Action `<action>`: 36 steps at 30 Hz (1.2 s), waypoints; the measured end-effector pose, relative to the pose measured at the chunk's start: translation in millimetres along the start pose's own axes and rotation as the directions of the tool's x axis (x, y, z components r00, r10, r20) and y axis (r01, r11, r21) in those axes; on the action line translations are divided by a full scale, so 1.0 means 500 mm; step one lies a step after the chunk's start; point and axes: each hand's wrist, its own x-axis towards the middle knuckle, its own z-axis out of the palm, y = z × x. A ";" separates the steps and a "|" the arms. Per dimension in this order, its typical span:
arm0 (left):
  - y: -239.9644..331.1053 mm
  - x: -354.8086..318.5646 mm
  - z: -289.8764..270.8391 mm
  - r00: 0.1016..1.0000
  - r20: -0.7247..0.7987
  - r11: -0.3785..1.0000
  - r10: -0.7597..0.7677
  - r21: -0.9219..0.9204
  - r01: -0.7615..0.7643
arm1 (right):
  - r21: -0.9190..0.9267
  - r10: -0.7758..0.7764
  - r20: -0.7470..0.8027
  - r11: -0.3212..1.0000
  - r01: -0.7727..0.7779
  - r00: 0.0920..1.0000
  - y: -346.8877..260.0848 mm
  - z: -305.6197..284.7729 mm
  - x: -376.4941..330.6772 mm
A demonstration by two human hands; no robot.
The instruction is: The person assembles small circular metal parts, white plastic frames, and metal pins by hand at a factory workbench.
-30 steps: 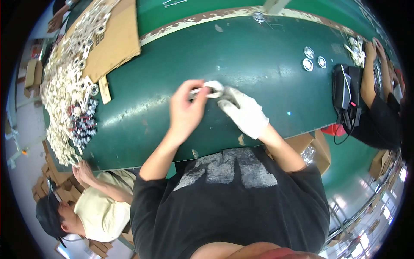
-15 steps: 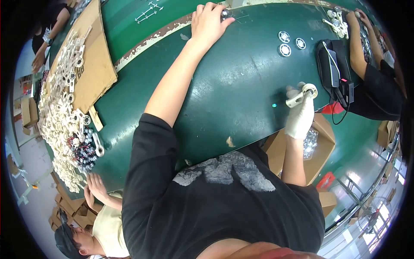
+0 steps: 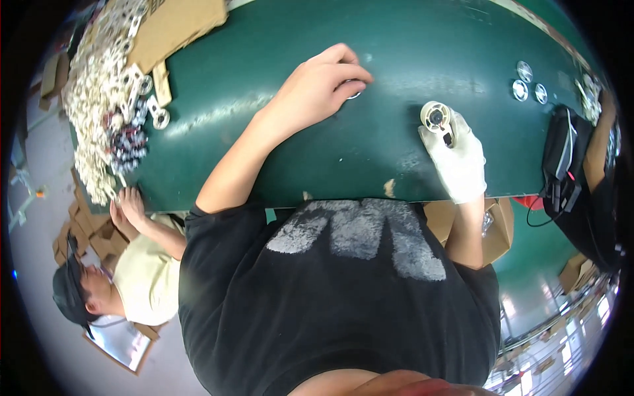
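My bare left hand (image 3: pixel 310 92) is over the green table (image 3: pixel 277 59), its fingers closed around a small round disc (image 3: pixel 354 95). Only a pale rim of that disc shows below the fingertips. In a white glove, my right hand (image 3: pixel 457 165) grips a cream plastic part with a ring-shaped head (image 3: pixel 436 117). A dark round centre is visible inside the ring, which points up and away from me. The two hands are apart, with bare tabletop between them. Three silver wheel-like discs (image 3: pixel 520 90) lie farther off to the right.
On the left lies a heap of cream plastic parts (image 3: pixel 96 125), with small dark parts (image 3: pixel 129 142) beside it and a cardboard sheet (image 3: pixel 185 26) behind. A black bag (image 3: pixel 561 158) with a cable sits at the right. People work on both sides. An open carton (image 3: pixel 502 231) stands below the edge.
My left hand has come back from the table's far edge toward the middle, holding a disc. My right hand has turned the cream part so its ring faces up. The whole view has shifted.
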 end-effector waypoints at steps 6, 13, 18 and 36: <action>0.012 -0.066 0.008 0.906 -0.416 0.949 -0.073 0.252 0.192 | -0.208 0.012 0.135 0.978 0.017 0.991 -0.035 0.032 0.024; 0.006 -0.059 0.080 0.881 -0.453 0.974 0.136 0.225 -0.034 | -0.430 -0.015 0.106 0.901 0.059 0.994 -0.043 0.043 0.030; 0.018 -0.066 0.083 0.880 -0.378 0.914 0.287 -0.165 -0.370 | -0.512 -0.078 0.267 0.833 0.209 0.961 -0.077 0.051 0.025; 0.028 -0.080 0.076 0.932 -0.281 0.819 0.230 -0.461 -0.341 | -0.362 -0.008 0.372 0.920 0.153 0.928 -0.102 0.045 0.010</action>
